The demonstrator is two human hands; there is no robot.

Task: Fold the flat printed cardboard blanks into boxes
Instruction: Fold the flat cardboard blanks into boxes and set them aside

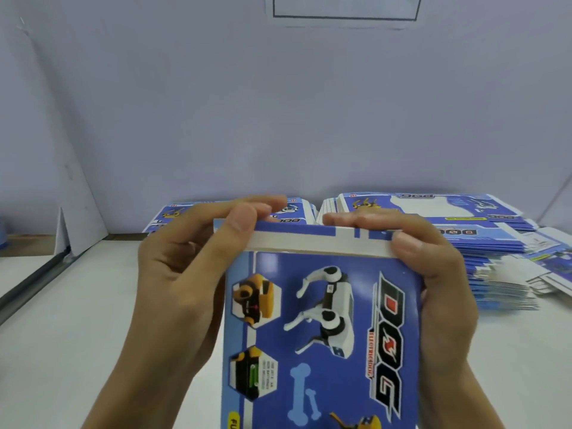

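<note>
Both hands held a half-formed blue box [322,329] up above the white desk [62,320], printed face toward the camera. The left hand [173,283] pinched the top flap [309,239] at its left corner, thumb in front, fingers [263,202] behind; the right hand [433,274] gripped the right edge, likely steadying it for tucking the flap. "DOG" ran sideways beside a robot-dog picture. Stacks of flat blanks [464,218] lay behind.
</note>
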